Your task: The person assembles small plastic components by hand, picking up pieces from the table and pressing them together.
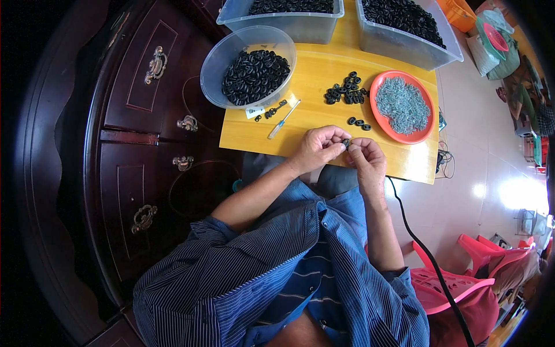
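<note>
Over the near edge of the yellow table (318,63), my left hand (321,147) and my right hand (370,161) meet with fingertips pinched. Between them is a small black oval part (346,142), mostly covered by the fingers. Just beyond my right hand lies a short row of black oval parts (359,123) with holes in them. A loose heap of similar parts (346,89) sits farther back. To its right, an orange-red plate (378,123) holds many small shiny metal pieces (403,104), perhaps screws. Left of my hands rests a screwdriver (283,120) with a clear blue handle.
A clear round tub (209,81) of black parts stands at the table's left. Two clear bins (312,29) (404,49) of black parts line the back. Dark wooden drawers (136,156) flank the left; a pink chair (439,286) and black cable (425,248) are at right.
</note>
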